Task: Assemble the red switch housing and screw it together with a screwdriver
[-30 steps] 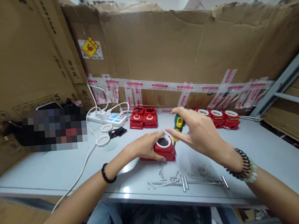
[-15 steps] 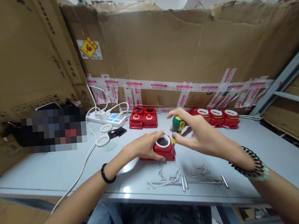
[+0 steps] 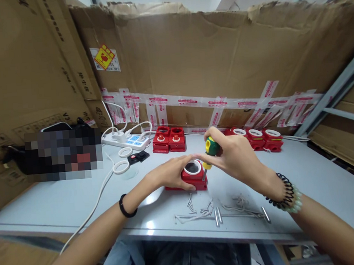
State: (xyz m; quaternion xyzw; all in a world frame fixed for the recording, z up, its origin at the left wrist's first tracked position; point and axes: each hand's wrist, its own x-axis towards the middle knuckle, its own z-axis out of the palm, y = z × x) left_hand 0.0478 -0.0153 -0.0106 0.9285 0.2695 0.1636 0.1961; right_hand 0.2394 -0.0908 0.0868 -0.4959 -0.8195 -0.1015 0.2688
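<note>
A red housing with a white ring (image 3: 196,184) rests on the table in front of me. My left hand (image 3: 176,173) grips it from the left, thumb at the front and fingers behind. My right hand (image 3: 232,150) is closed round a green and yellow screwdriver (image 3: 211,146). The screwdriver stands tilted, its tip at the right front corner of the housing; the screw under it is too small to make out. Just in front of the housing lie several loose screws (image 3: 190,205), metal rods (image 3: 218,218) and white strings (image 3: 191,218).
Two red housings with buttons (image 3: 169,144) stand at the back, and several ringed red housings (image 3: 272,143) at the back right. To the left are a power strip (image 3: 131,141), white rings (image 3: 121,167), black packets (image 3: 138,156) and a cable (image 3: 101,187). A cardboard wall (image 3: 189,58) closes the back.
My right hand has turned round the screwdriver, its wrist shifting left and its thumb stretching toward my left hand. The left hand and the housing have stayed in place.
</note>
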